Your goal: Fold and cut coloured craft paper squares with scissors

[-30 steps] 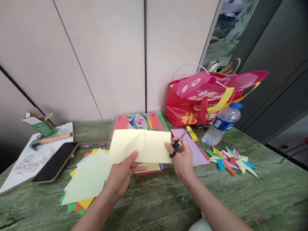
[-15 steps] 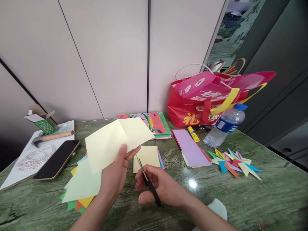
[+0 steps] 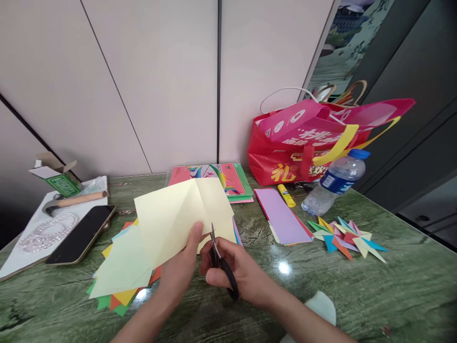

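Observation:
My left hand (image 3: 183, 259) pinches a creased sheet of pale yellow paper (image 3: 167, 214) by its lower edge, thumb on top. In my right hand (image 3: 232, 267) is a pair of scissors with black handles (image 3: 228, 276); the blades point up and meet the paper's lower right edge, just right of my left thumb. Whether the blades have cut in there is hard to make out. Under the raised sheet, to the left, lies a fanned stack of coloured paper (image 3: 119, 267) with pale green on top. Behind my right hand, a smaller paper stack (image 3: 238, 233) is mostly covered.
A packet of coloured paper (image 3: 235, 178) lies against the wall. Rightward are purple strips (image 3: 283, 216), a glue stick (image 3: 286, 195), a plastic bottle (image 3: 333, 183), a red bag (image 3: 274, 147) and folded paper stars (image 3: 346, 238). On the left are a phone (image 3: 82, 234), a hammer (image 3: 74, 200) and beads (image 3: 48, 232).
The pale yellow sheet and my left hand have moved right and slightly down, toward the scissors. The scissor blades now overlap the sheet's edge, where before they were just below it.

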Demonstrator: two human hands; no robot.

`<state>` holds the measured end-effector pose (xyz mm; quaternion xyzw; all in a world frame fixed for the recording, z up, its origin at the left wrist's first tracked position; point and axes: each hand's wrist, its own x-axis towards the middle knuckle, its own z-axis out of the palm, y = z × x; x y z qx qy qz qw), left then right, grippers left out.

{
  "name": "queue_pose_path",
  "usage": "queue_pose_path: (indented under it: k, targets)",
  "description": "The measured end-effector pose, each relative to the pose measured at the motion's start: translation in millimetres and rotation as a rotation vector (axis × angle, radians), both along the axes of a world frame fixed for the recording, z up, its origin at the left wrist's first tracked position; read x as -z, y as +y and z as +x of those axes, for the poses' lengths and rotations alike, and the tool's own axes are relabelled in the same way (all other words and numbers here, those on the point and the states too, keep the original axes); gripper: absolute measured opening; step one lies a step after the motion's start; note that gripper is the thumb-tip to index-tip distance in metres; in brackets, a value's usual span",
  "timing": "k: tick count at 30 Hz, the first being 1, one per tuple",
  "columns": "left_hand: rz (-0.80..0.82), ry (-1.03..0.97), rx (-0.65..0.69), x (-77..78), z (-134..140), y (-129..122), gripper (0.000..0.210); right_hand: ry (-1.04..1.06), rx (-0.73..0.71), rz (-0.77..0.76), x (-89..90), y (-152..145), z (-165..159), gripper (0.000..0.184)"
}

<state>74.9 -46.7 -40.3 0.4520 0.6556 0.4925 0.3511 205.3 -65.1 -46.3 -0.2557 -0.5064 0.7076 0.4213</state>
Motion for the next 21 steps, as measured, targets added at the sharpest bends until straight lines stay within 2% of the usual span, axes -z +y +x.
queue_pose_path:
  k: [7,12,17,21]
  targets:
    - [-0.067,0.096,-0.032,-14.5,8,-4,0.049,-0.042,0.009,-0.004,2.9,-1,0,0.044]
    - [-0.084,0.053,-0.048,-21.1,10,-5,0.049,-0.049,0.014,-0.013,3.9,-1,1,0.042]
    - [-0.037,-0.053,-0.077,-21.2,9,-6,0.040,-0.078,0.025,-0.020,4.9,0,1,0.043]
    - [-0.064,-0.014,-0.042,-18.3,7,-6,0.043,-0.079,0.026,-0.016,5.3,1,1,0.045]
